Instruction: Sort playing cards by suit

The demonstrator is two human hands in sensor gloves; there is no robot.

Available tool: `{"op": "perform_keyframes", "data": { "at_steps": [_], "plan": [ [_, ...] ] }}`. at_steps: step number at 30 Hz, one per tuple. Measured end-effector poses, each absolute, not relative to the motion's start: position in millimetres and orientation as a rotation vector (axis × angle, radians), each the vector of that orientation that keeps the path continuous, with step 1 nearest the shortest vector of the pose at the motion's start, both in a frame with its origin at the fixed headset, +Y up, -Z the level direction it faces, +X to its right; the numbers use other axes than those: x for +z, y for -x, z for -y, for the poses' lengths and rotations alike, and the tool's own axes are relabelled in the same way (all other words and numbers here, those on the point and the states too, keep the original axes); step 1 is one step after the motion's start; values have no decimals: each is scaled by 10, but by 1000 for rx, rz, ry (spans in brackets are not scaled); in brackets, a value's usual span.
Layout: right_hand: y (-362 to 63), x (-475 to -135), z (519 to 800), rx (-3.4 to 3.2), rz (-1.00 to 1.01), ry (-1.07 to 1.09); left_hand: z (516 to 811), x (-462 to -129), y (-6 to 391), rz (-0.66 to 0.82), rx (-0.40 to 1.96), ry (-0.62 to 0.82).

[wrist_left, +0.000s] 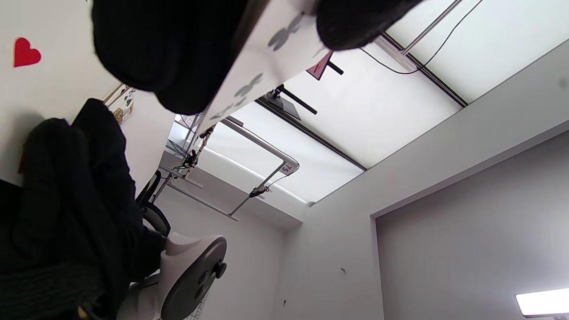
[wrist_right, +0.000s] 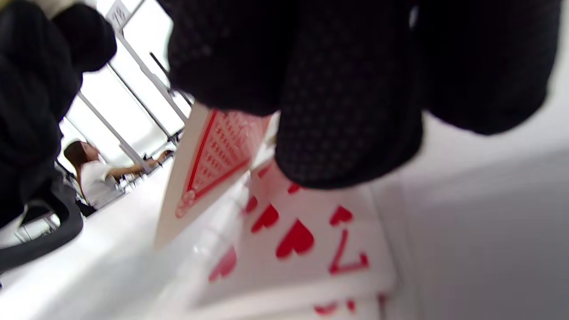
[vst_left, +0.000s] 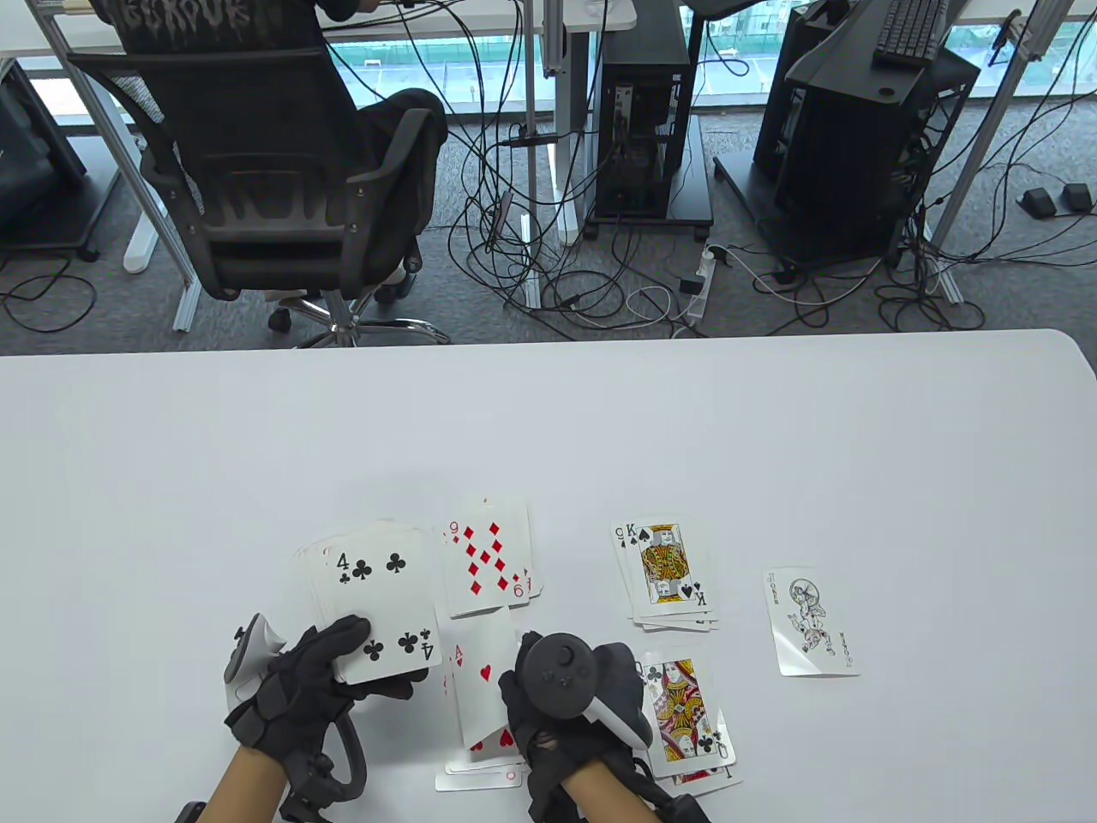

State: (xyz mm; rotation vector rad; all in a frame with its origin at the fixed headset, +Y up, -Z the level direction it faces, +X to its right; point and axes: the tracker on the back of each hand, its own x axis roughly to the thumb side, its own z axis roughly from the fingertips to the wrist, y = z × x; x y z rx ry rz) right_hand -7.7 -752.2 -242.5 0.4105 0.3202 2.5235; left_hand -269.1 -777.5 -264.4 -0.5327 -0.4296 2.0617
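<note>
My left hand [vst_left: 364,656] grips the fanned deck [vst_left: 377,591], face up with the 4 of clubs on top; its club pips [wrist_left: 266,58] show between the fingers [wrist_left: 169,53]. My right hand [vst_left: 527,686] pinches the ace of hearts [vst_left: 482,686], held tilted just above the hearts pile [vst_left: 480,771]. From below, that card's red back [wrist_right: 209,164] hangs under the fingers [wrist_right: 346,111], over a 7 of hearts [wrist_right: 302,240]. Face-up piles lie around: 9 of diamonds [vst_left: 484,557], king of spades [vst_left: 664,570], queen of clubs [vst_left: 686,716].
A joker [vst_left: 810,621] lies alone at the right of the white table [vst_left: 548,429]. Beyond the table's far edge are an office chair [vst_left: 274,197], floor cables and computer towers. Another person sits at a distant desk [wrist_right: 89,169].
</note>
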Motion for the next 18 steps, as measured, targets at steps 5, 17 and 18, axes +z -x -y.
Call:
{"op": "perform_keyframes", "data": {
  "at_steps": [5, 17, 18],
  "plan": [
    [219, -2380, 7641, 2680, -541, -418, 7777, -2643, 2684, 427, 2057, 540],
    [418, -2317, 7750, 2919, -703, -485, 7800, -2633, 2655, 439, 2029, 589],
    [404, -2328, 7740, 2904, -714, -476, 7802, -2631, 2650, 442, 2027, 594]
  ]
}}
